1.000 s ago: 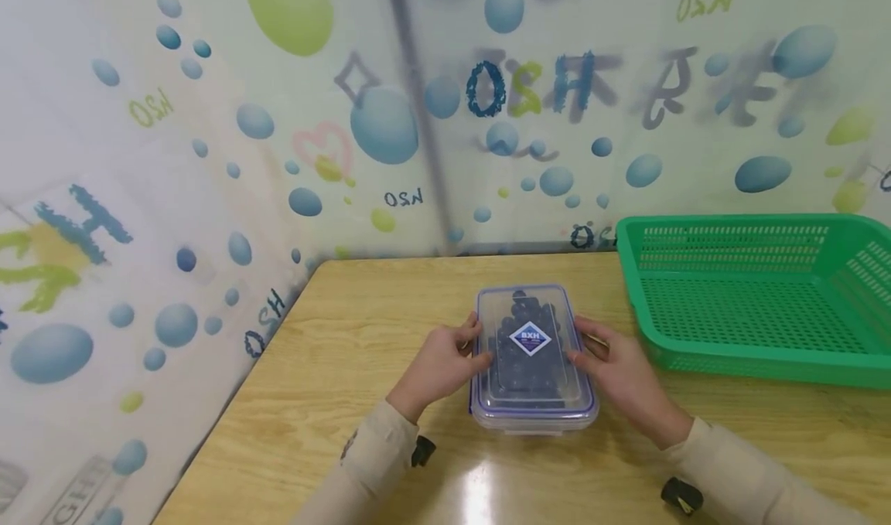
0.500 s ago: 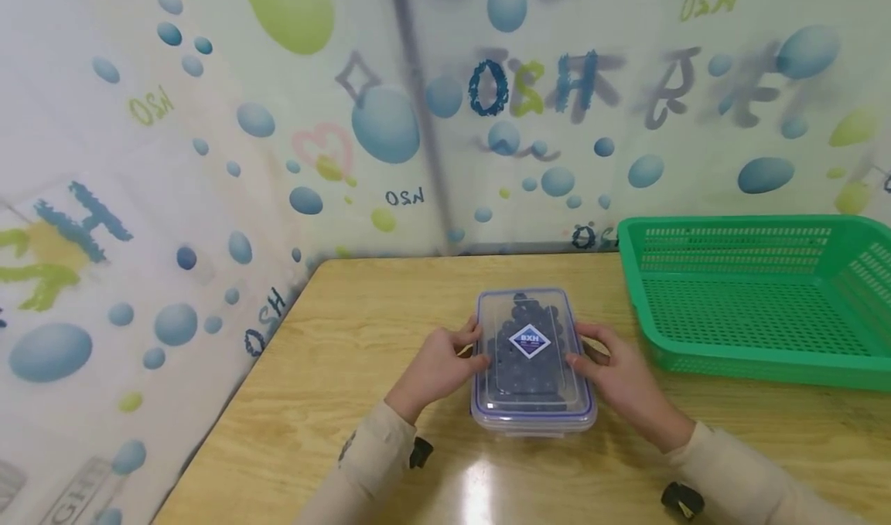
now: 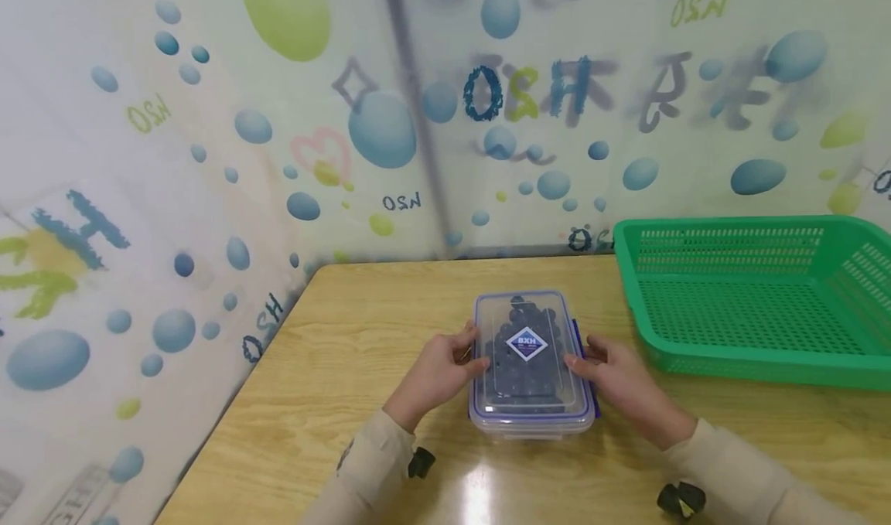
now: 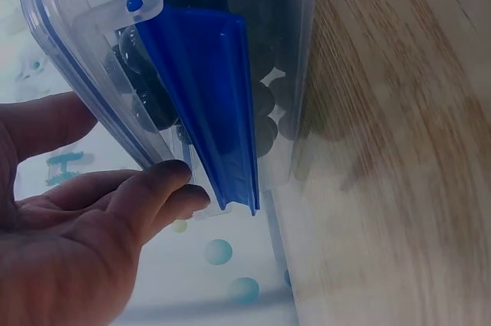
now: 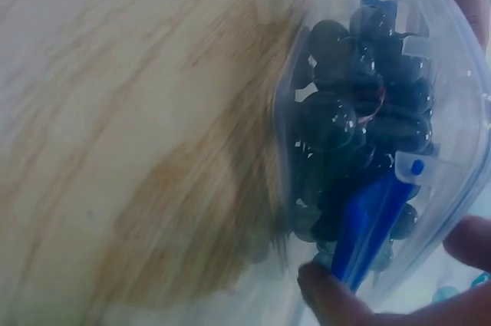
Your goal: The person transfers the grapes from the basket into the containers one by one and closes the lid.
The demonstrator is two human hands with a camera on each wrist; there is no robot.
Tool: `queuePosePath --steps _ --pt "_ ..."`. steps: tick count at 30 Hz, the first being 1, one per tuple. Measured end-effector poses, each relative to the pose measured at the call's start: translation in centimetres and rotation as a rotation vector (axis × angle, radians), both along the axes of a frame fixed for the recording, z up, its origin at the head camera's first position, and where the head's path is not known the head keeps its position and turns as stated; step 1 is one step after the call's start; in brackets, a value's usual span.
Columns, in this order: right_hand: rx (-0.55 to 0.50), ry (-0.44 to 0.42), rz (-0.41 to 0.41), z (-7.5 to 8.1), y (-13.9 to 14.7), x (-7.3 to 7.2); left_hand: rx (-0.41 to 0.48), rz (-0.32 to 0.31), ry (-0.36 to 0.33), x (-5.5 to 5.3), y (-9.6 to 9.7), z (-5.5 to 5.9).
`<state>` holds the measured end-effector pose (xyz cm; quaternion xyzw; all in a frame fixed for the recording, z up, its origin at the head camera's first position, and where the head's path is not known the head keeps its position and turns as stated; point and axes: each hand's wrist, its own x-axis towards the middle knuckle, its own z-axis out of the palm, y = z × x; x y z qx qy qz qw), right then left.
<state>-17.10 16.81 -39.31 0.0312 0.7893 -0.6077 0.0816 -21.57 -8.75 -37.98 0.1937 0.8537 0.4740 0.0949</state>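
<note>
A clear plastic food container point(image 3: 532, 401) lies flat on the wooden table, its lid on and edged in blue. Dark grapes point(image 5: 327, 120) show through its walls. My left hand point(image 3: 437, 372) holds the container's left side, thumb on the lid. In the left wrist view, a blue latch point(image 4: 205, 88) is swung outward, and fingertips touch near the lid's rim. On the right side, my right hand point(image 3: 625, 382) has its thumb on the lid's edge. The right wrist view shows a fingertip at the end of another blue latch point(image 5: 374, 222), which slants away from the wall.
A green perforated plastic basket point(image 3: 752, 366) stands on the table point(image 3: 362, 316) to the right, close to my right hand. Behind and on the left are walls covered with a bubble-patterned sheet point(image 3: 334, 92). Dark straps point(image 3: 420, 461) sit by both cuffs.
The blue latch on the container's right side now sticks out, where it did not show before. My right fingers have shifted slightly outward and down. My left hand stays almost still.
</note>
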Motion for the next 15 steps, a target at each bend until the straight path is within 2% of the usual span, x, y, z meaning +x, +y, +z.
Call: queuePosePath --steps 4,10,15 --pt "0.045 0.011 -0.016 0.22 -0.24 0.05 0.019 0.021 -0.022 0.00 0.05 -0.09" --pt "0.053 0.109 -0.044 0.23 -0.79 0.38 0.041 0.037 -0.041 -0.05 0.10 -0.15" --pt "0.097 0.100 -0.041 0.63 -0.86 0.36 0.034 0.039 -0.047 0.03 0.11 0.11"
